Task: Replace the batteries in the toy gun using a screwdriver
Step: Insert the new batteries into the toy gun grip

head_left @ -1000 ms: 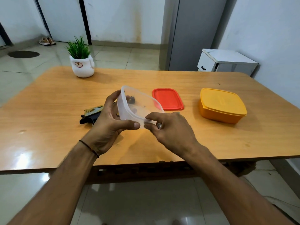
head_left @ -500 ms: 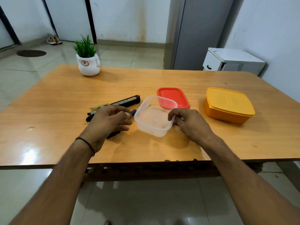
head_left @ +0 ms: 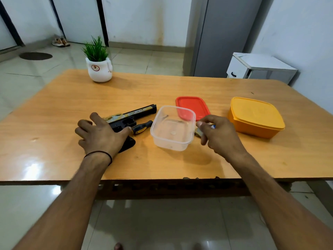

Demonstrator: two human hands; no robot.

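The black and gold toy gun (head_left: 134, 114) lies on the wooden table (head_left: 180, 87), barrel pointing right. My left hand (head_left: 100, 134) lies palm down over its grip with the fingers spread. A screwdriver (head_left: 142, 126) with a black and yellow handle rests between the gun and a clear plastic container (head_left: 171, 146). My right hand (head_left: 218, 136) hovers just right of the container with curled fingers. A small blue and white item (head_left: 213, 125) and a dark gold piece (head_left: 197, 132) show at its fingertips; whether the hand holds either is unclear.
A red lid (head_left: 194, 104) lies behind the clear container. A closed yellow box (head_left: 255, 118) stands at the right. A white pot with a green plant (head_left: 99, 70) sits at the far left edge. A white cabinet (head_left: 259, 67) stands beyond the table.
The clear container went from tilted in both hands down onto the table. My left hand moved onto the gun, and my right hand let go of the container's rim.
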